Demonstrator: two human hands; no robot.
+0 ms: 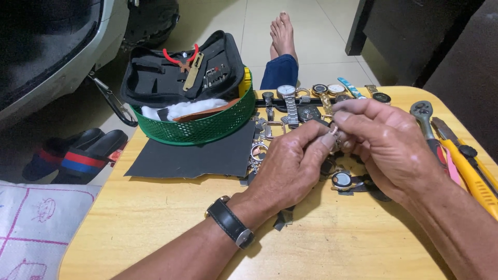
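Note:
My left hand (295,161) and my right hand (381,140) meet over the middle of a low wooden table (155,228). Both pinch one small metal watch part (334,129) between their fingertips; most of it is hidden by the fingers. A black wristwatch sits on my left wrist (231,223). Under the hands lie several loose watches and watch parts (290,101), and a round watch case (342,180) lies just below my right hand.
A green mesh basket (199,127) holds a black tool pouch (181,67) and white cloth. A dark sheet (194,155) lies before it. A ratchet (425,116) and a yellow utility knife (472,176) lie at the right edge. Sandals (78,155) and a bare foot (282,33) are on the floor.

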